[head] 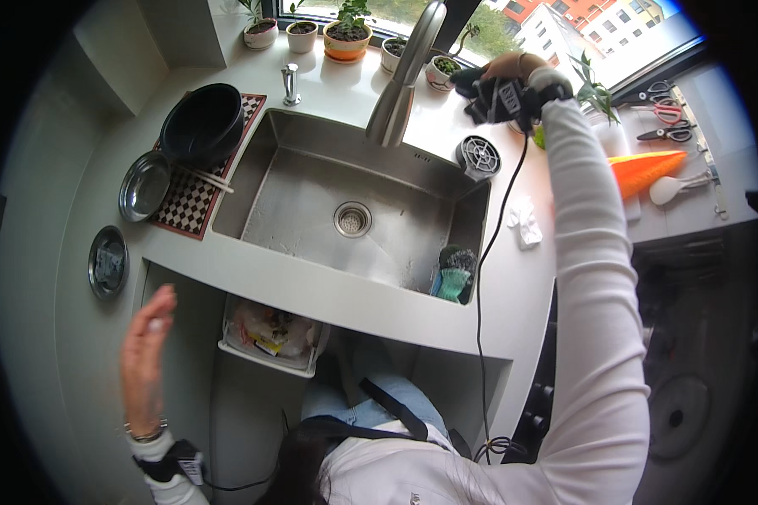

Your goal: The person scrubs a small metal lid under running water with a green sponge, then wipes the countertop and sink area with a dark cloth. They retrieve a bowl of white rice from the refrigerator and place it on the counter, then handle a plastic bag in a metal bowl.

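My left hand (144, 360) is raised in front of the counter's left part, over the cabinet front, with fingers stretched out and nothing visible in it. My right hand (518, 65) reaches far over the counter to the windowsill side, close to a small painted succulent pot (440, 79). A black strapped device on that wrist and something dark hide most of its fingers, so a grip cannot be made out. Between my hands lies a stainless steel sink (303, 189) with a pull-down faucet (401, 95). A green and dark sponge or scrubber (455, 278) sits in its near right corner.
A black pot (199, 126), a steel bowl (144, 186) and chopsticks (211, 179) rest at a checkered mat (186, 205). Beneath the counter is an open waste bin (226, 344). A black cable (480, 315) hangs across the sink's right edge. Scissors (666, 113) lie at far right.
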`<state>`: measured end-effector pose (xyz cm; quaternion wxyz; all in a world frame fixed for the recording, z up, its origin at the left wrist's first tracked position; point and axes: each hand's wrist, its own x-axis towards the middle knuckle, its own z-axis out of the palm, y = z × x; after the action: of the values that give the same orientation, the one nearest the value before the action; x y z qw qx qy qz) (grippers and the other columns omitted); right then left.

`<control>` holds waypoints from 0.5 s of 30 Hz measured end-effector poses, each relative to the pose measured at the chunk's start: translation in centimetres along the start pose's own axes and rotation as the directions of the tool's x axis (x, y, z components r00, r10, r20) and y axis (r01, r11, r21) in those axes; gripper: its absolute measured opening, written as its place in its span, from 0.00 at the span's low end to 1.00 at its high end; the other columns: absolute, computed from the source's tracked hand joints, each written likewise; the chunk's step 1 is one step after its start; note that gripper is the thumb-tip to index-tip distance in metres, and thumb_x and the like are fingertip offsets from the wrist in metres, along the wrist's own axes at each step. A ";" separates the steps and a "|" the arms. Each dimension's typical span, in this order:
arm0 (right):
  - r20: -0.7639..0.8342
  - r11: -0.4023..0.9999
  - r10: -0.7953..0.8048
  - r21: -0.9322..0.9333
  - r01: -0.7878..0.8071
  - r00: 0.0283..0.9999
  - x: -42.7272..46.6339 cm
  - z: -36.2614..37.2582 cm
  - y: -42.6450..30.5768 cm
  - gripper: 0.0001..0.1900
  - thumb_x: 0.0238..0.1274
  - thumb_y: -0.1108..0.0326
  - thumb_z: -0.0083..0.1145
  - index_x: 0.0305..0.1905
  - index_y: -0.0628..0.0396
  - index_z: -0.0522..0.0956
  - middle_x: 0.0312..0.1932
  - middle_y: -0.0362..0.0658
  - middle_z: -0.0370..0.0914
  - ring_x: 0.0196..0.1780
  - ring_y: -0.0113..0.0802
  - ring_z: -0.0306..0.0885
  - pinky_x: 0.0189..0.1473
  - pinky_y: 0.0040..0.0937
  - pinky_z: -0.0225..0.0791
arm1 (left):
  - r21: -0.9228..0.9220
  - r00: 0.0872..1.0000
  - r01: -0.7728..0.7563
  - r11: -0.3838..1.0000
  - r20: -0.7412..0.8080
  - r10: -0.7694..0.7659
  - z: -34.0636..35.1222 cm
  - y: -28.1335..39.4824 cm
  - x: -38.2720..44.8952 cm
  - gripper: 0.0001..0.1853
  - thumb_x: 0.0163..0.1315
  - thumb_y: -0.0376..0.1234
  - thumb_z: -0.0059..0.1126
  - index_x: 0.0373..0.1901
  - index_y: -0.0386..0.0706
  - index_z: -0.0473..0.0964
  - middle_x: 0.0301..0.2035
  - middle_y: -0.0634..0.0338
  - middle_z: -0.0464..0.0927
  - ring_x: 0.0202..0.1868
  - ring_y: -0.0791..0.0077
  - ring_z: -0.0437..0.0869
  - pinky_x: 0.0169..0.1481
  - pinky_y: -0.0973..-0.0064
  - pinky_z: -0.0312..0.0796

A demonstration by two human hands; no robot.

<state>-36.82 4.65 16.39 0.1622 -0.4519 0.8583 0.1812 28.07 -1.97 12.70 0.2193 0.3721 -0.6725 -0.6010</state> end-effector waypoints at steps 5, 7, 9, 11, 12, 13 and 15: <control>-0.004 0.989 0.002 0.145 -0.001 1.000 8.6 8.6 1.7 0.19 0.60 0.58 0.46 0.48 0.58 0.78 0.43 0.50 0.79 0.45 0.43 0.78 0.48 0.36 0.70 | -0.091 0.875 0.312 0.946 0.415 -0.249 12.9 -2.6 5.3 0.18 0.66 0.30 0.46 0.57 0.35 0.67 0.55 0.56 0.71 0.57 0.73 0.70 0.64 0.77 0.59; -0.097 0.889 0.120 0.454 -0.063 0.988 12.0 13.2 1.4 0.18 0.51 0.62 0.46 0.46 0.54 0.78 0.41 0.49 0.80 0.43 0.43 0.78 0.48 0.35 0.69 | -0.161 0.843 0.304 0.939 0.504 -0.187 16.4 -2.7 6.6 0.18 0.67 0.29 0.43 0.57 0.34 0.67 0.56 0.55 0.70 0.59 0.72 0.69 0.65 0.75 0.58; -0.143 0.755 0.291 0.642 -0.135 0.946 14.0 17.8 0.9 0.22 0.58 0.51 0.49 0.52 0.52 0.75 0.51 0.53 0.75 0.54 0.47 0.74 0.55 0.37 0.67 | -0.202 0.831 0.343 0.917 0.520 -0.196 18.5 -2.7 7.7 0.17 0.67 0.28 0.43 0.57 0.34 0.66 0.56 0.55 0.70 0.59 0.71 0.69 0.65 0.74 0.58; -0.377 0.755 0.333 0.655 -0.006 0.864 15.0 22.7 -0.8 0.25 0.60 0.47 0.45 0.54 0.51 0.73 0.49 0.54 0.76 0.52 0.54 0.73 0.55 0.39 0.65 | -0.186 0.826 0.386 0.904 0.506 -0.249 19.5 -2.6 8.7 0.17 0.68 0.29 0.41 0.57 0.34 0.66 0.57 0.54 0.68 0.60 0.70 0.69 0.66 0.73 0.58; -0.269 0.763 0.335 0.640 -0.092 0.903 15.2 24.8 -2.2 0.28 0.60 0.46 0.45 0.62 0.47 0.67 0.62 0.55 0.64 0.66 0.59 0.56 0.64 0.45 0.54 | -0.197 0.830 0.407 0.892 0.488 -0.271 19.8 -2.6 9.0 0.17 0.68 0.30 0.41 0.57 0.34 0.66 0.57 0.54 0.68 0.60 0.69 0.68 0.66 0.72 0.58; -0.129 0.842 0.198 0.530 -0.101 0.972 15.1 26.2 -3.0 0.34 0.57 0.43 0.48 0.67 0.42 0.58 0.71 0.53 0.46 0.72 0.63 0.35 0.68 0.54 0.42 | -0.221 0.835 0.426 0.877 0.470 -0.287 20.0 -2.7 9.3 0.17 0.68 0.31 0.41 0.56 0.34 0.66 0.58 0.53 0.67 0.60 0.68 0.68 0.66 0.72 0.58; -0.171 0.867 0.180 0.492 -0.074 0.969 14.2 27.5 -4.6 0.43 0.49 0.42 0.55 0.70 0.39 0.52 0.74 0.49 0.33 0.73 0.61 0.28 0.67 0.62 0.36 | -0.239 0.833 0.466 0.852 0.443 -0.331 20.4 -3.1 9.9 0.17 0.68 0.31 0.41 0.56 0.34 0.66 0.58 0.53 0.67 0.60 0.68 0.68 0.65 0.71 0.59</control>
<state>-37.49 4.65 -14.92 0.1649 -0.3563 0.9165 -0.0769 7.44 3.66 4.44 0.0108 0.3370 -0.4948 -0.8009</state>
